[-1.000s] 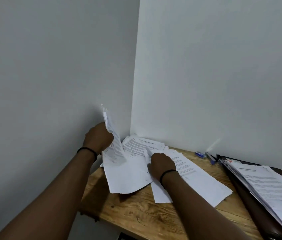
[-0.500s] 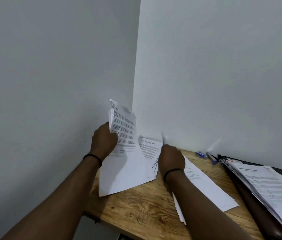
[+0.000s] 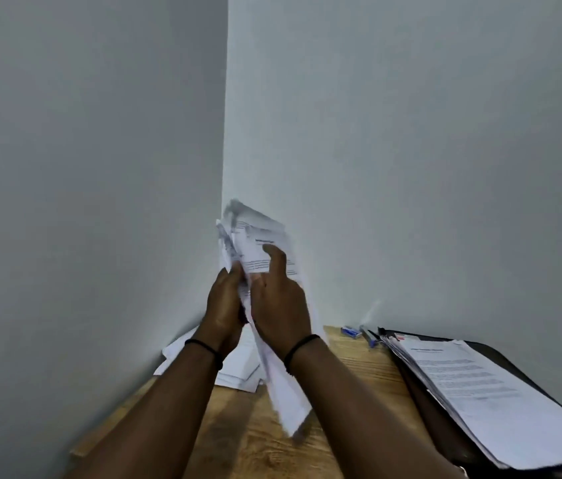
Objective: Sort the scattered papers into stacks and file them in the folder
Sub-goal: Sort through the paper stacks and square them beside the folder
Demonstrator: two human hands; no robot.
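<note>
While the left hand [image 3: 223,305] and the right hand [image 3: 281,302] are raised above the wooden tabletop [image 3: 352,361], both grip one bundle of printed sheets [image 3: 262,250] between them, fingers curled round it, the right thumb pressed on the front page. The bundle stands upright, blurred, its lower edge hanging near the wood. More loose papers [image 3: 238,368] lie in the corner behind. An open folder [image 3: 500,350] holding a paper stack [image 3: 480,385] lies to the right.
</note>
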